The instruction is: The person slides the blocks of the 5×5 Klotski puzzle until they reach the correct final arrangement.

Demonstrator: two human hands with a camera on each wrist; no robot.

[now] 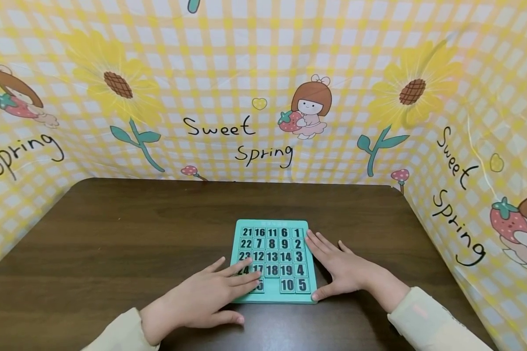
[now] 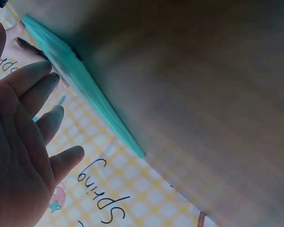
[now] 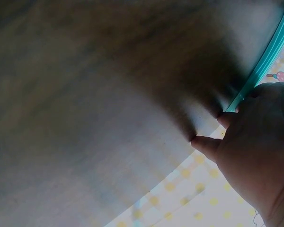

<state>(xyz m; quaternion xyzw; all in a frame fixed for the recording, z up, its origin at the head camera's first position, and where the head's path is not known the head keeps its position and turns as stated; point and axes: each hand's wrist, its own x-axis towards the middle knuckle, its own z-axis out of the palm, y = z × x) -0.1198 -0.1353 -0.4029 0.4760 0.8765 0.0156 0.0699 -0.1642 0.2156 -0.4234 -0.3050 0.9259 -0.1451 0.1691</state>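
Observation:
A teal sliding number puzzle [image 1: 274, 298] lies flat on the brown table, its tiles set in rows and a gap showing in the bottom row left of the 10. My left hand [image 1: 202, 295] reaches over its lower left part with fingers extended, covering some tiles there; whether the fingertips touch the tiles is hard to tell. In the left wrist view the palm and spread fingers appear beside the board's teal edge [image 2: 99, 104]. Along the right edge rests my right hand [image 1: 344, 268], fingers fairly straight, thumb by the lower right corner.
The dark wood table [image 1: 158, 219] extends around the puzzle. Behind it and at both sides hangs a yellow checked cloth [image 1: 228, 63] printed with sunflowers, strawberries and "Sweet Spring" lettering.

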